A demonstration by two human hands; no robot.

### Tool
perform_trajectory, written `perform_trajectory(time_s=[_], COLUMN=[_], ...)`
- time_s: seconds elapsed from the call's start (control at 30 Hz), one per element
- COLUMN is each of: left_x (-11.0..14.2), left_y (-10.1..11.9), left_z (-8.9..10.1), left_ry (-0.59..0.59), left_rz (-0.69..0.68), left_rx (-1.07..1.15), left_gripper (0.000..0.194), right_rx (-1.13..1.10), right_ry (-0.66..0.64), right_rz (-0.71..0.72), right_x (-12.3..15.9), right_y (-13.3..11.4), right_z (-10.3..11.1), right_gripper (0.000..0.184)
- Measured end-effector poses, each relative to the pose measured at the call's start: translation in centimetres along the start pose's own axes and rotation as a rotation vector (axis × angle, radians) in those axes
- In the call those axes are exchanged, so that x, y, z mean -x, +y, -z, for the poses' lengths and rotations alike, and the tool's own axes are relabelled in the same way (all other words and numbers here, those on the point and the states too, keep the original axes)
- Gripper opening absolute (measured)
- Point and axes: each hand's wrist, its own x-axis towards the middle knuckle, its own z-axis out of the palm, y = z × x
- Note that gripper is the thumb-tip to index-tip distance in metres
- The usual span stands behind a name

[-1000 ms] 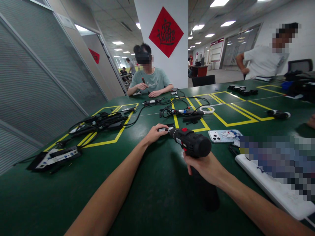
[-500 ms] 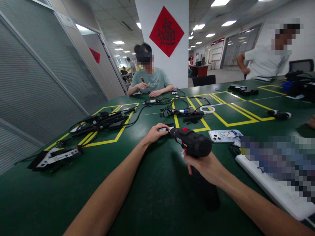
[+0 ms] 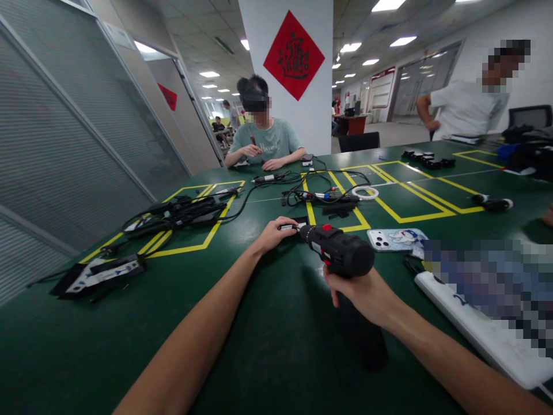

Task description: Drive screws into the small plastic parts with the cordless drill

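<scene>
My right hand (image 3: 356, 288) is wrapped round the handle of a black cordless drill (image 3: 339, 252) with red accents. The drill's chuck points away from me and to the left. Its tip meets a small black part with a white label (image 3: 287, 227) low on the green table (image 3: 268, 346). My left hand (image 3: 275, 234) grips that part from the left, fingers bent over it. The part's far side and the exact contact with the bit are hidden behind the fingers and the chuck.
Tangled black cables (image 3: 173, 213) lie at the left, near a black-and-white device (image 3: 101, 274). Beyond my hands are more cables and a white ring (image 3: 365, 193). A phone (image 3: 396, 240) and a white case (image 3: 479, 328) lie at the right. A person (image 3: 265, 135) sits across the table.
Both hands, the drill and the small part hold the same arrangement. The whole view has shifted very slightly; nothing was picked up or let go.
</scene>
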Motion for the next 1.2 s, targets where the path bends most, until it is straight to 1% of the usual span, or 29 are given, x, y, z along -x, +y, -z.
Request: perform_trajectory(time_s=[0.2,0.73,1.0,1.2], left_x=[0.03,0.03,-0.04,-0.16], left_y=[0.25,0.15,-0.01,-0.42], left_z=[-0.07,-0.03,-0.11,-0.1], left_ry=[0.02,0.017,0.016,0.012], left_rz=[0.024,-0.007,-0.008,-0.016], left_rx=[-0.001,0.008,-0.003,-0.007], left_gripper=[0.03,0.031,0.033,0.037], right_rx=[-0.02,-0.036,-0.028,-0.009], right_ry=[-0.021,-0.028,-0.021,-0.008], right_rz=[0.02,0.056,0.029,0.009], right_x=[-0.03,-0.18,-0.24,-0.18], right_y=[0.11,0.62,0.47,0.26], right_z=[0.18,0.22,0.22,0.12], right_gripper=[0.009,0.008,0.004,0.006])
